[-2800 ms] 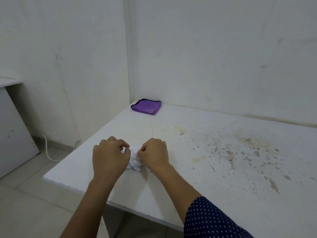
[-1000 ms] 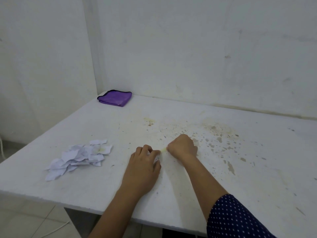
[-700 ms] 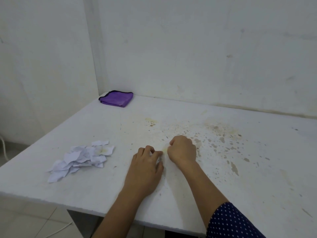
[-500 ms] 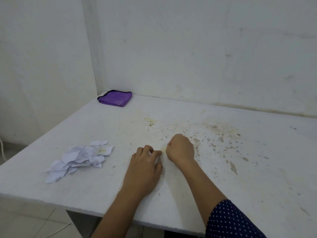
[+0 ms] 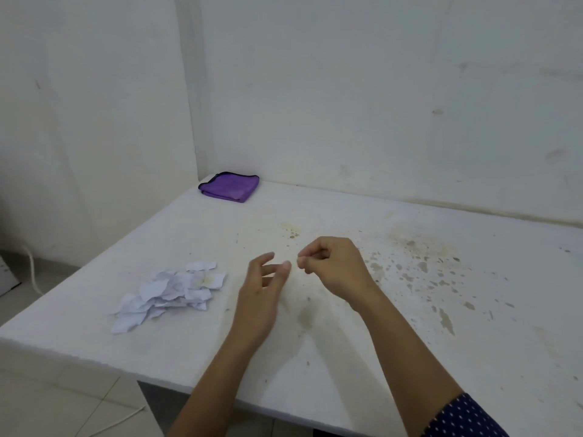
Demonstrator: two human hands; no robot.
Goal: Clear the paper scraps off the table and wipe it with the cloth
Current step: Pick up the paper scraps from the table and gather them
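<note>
A pile of torn white paper scraps lies on the white table near its front left edge. At the far left corner, against the wall, sits a folded purple cloth. My left hand hovers just right of the pile, fingers spread, holding nothing. Beside it, my right hand is raised slightly above the table with thumb and fingertips pinched together. Any scrap between them is too small to make out.
Brown and yellowish stains speckle the table's middle and right side. White walls close off the back and the left corner. A white cable runs along the tiled floor at the left, below the table's edge.
Both hands were closed together on a small scrap at the table's middle. My left hand has since opened and drawn apart, while the right has lifted a little, still pinched.
</note>
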